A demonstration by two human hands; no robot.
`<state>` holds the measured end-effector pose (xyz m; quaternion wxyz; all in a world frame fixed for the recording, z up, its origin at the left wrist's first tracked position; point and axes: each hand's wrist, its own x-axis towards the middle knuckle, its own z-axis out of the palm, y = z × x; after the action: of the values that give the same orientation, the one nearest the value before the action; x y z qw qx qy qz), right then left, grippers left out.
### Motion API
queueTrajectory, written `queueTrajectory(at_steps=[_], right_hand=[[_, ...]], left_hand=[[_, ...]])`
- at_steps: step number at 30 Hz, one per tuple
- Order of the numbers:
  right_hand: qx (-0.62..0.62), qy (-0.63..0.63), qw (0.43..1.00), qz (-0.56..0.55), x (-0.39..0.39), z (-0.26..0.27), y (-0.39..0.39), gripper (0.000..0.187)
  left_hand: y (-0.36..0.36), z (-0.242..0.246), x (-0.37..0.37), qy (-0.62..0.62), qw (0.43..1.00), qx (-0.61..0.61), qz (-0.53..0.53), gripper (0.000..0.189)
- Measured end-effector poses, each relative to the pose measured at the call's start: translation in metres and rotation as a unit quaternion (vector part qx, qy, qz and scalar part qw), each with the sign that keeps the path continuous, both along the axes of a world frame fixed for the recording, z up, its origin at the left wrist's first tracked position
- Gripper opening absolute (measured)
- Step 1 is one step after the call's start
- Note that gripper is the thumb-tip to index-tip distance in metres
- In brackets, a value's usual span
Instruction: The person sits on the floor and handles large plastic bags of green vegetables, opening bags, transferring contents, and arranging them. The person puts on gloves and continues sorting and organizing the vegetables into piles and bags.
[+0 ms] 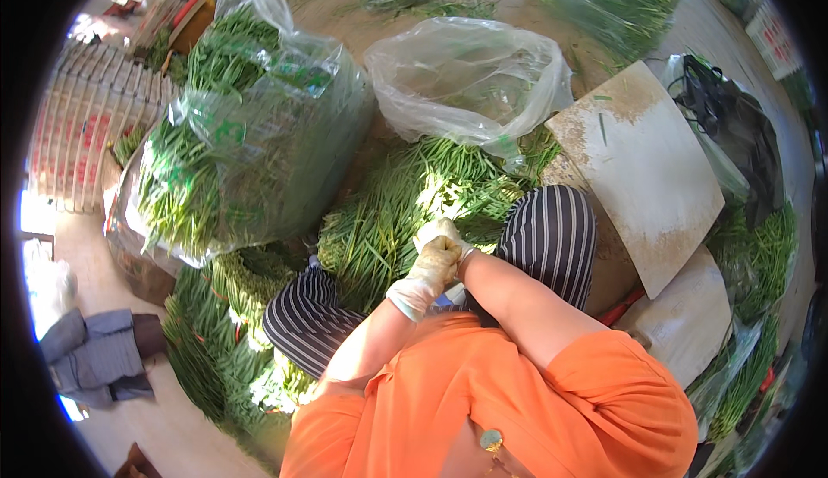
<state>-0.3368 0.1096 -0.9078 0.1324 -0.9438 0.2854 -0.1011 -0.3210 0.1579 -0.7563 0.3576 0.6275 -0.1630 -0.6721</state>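
Both my hands wear pale, stained work gloves and meet in front of my lap. My left hand (428,272) has its fingers closed at the cuff of the right glove. My right hand (437,231) is bent away from me, its fingers partly hidden. Beneath and beyond them lies a heap of long green vegetable stalks (381,232) between my knees. Past the heap, a clear plastic bag (466,77) stands with its mouth wide, a few green bits inside. To the left leans a large clear bag (284,148) packed with green stalks.
Tied green bundles (220,335) lie by my left knee. At right are a dirty white board (647,167), a second pale slab (686,310), a black bag (737,122) and more stalks (750,264). Another filled bag (608,5) stands at the back, and a slatted crate (97,128) at left.
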Motion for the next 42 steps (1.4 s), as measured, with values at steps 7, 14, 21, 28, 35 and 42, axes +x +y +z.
queueTrajectory(at_steps=[7, 14, 21, 28, 35, 42], right_hand=[[0.746, -0.366, 0.552, -0.064, 0.009, 0.097, -0.059, 0.041], [0.836, -0.466, 0.256, 0.136, 0.008, 0.172, -0.057, 0.081], [0.859, -0.470, 0.114, 0.168, 0.007, 0.184, -0.049, 0.077], [0.851, -0.417, 0.270, 0.168, 0.020, 0.183, -0.046, 0.067], [0.764, -0.460, 0.404, 0.202, 0.018, 0.206, -0.055, 0.079], [0.002, -0.094, 0.975, 0.201, 0.014, 0.239, -0.026, 0.099]], left_hand=[[-0.018, 0.017, 0.047, 0.001, 0.984, -0.150, 0.100, 0.007], [-0.012, 0.016, 0.052, 0.318, 0.886, -0.160, 0.296, 0.040], [-0.012, 0.001, 0.012, 0.273, 0.927, -0.196, 0.165, 0.053], [0.001, 0.001, 0.001, 0.296, 0.941, -0.107, 0.124, 0.046], [0.004, 0.051, 0.069, 0.026, 0.946, -0.266, 0.182, 0.050], [0.008, 0.058, 0.099, 0.236, 0.888, -0.309, 0.247, 0.047]])
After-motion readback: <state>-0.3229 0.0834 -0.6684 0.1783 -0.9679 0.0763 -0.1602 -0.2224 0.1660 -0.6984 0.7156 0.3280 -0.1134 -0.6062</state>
